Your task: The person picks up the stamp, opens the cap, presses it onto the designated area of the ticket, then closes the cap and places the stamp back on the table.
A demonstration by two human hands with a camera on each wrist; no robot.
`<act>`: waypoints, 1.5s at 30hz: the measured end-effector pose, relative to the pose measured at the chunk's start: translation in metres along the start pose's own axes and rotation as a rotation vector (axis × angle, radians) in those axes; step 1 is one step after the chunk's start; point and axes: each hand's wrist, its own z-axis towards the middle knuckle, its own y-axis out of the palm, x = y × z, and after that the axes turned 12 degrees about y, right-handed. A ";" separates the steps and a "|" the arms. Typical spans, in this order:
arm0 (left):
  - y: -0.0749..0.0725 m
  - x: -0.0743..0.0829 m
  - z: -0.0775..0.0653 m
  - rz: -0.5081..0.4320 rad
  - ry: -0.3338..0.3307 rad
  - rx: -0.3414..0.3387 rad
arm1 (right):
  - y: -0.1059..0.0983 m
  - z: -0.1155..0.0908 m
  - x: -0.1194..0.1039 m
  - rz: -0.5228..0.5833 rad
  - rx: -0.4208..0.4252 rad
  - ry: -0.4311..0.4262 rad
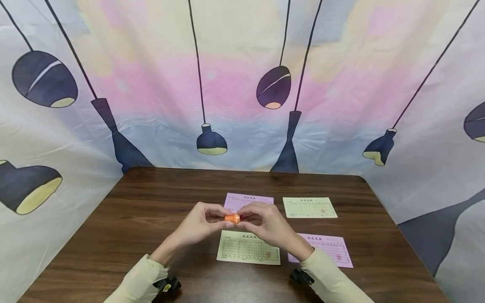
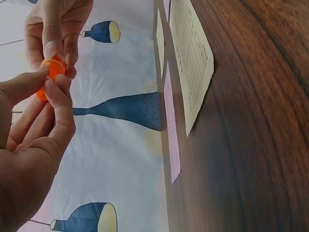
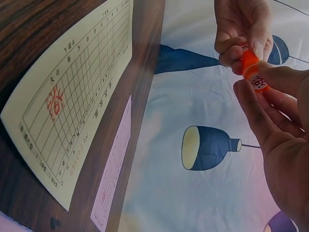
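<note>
A small orange stamp (image 1: 231,218) is held between both hands above the table. My left hand (image 1: 197,225) pinches its left part between thumb and fingers. The right hand (image 1: 268,223) grips the other end, its fingertips at the rim. In the right wrist view, the stamp (image 3: 250,60) shows a pale end face with a dark character. Below the hands lies a pale yellow form (image 1: 246,249) with a red mark at its lower right. A pink form (image 1: 246,200) behind the hands is partly covered by them.
Another pink form (image 1: 329,248) lies at the front right, partly behind the right wrist. A second yellow form (image 1: 308,208) is at the back right. Both carry red marks. The brown wooden table (image 1: 170,189) meets a lamp-patterned cloth (image 1: 242,84) at its far edge.
</note>
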 end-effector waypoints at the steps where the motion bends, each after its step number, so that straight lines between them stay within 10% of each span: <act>1: -0.001 0.000 0.000 0.006 -0.003 0.002 | 0.001 0.000 0.000 -0.003 -0.001 0.007; 38: 0.001 -0.004 0.001 0.051 0.004 0.037 | 0.007 -0.005 0.005 -0.040 0.069 0.017; 45: -0.007 0.000 -0.001 0.175 -0.025 0.051 | 0.000 -0.006 0.007 -0.085 0.098 -0.019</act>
